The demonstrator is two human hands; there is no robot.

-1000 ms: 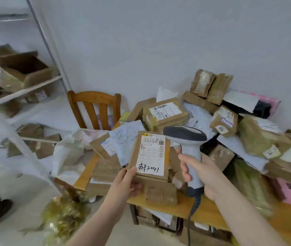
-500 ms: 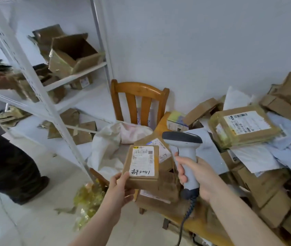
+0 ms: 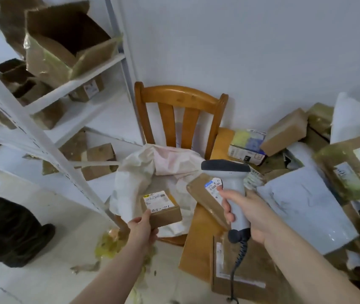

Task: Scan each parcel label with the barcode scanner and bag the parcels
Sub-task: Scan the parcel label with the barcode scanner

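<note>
The person's left hand (image 3: pixel 142 229) holds a small brown cardboard parcel (image 3: pixel 165 212) by its near corner. The thumb lies on top and the other fingers curl under it. The parcel has a white paper label (image 3: pixel 157 201) on its top face, with a barcode and some handwriting. The parcel is low down, over the open mouth of a crumpled white plastic bag (image 3: pixel 134 181). The bag sits on the seat of a wooden chair with a slatted back (image 3: pixel 180 98). It is not clear if the parcel touches the bag.

The right hand (image 3: pixel 249 213) grips a light grey barcode scanner with a dark head (image 3: pixel 227 170). Its fingers are wrapped tight round the handle. The scanner stands upright and its dark head points left. A black curly cable (image 3: pixel 240 253) hangs from the bottom of the handle.

Just behind the scanner, a flat brown taped parcel with a small white and blue label (image 3: pixel 205 200) rests at the edge of a wooden table (image 3: pixel 196 249). To the right lies a pale grey plastic mail bag (image 3: pixel 306 205), in a heap of more brown parcels (image 3: pixel 284 132). A big flat cardboard box (image 3: pixel 247 273) lies near the bottom, behind the cable.

On the left stands a white metal shelf rack (image 3: pixel 75 84) with an open cardboard box (image 3: pixel 64 40) on it. The dark trouser leg and shoe of another person (image 3: pixel 10 229) show on the shiny floor at the left edge.
</note>
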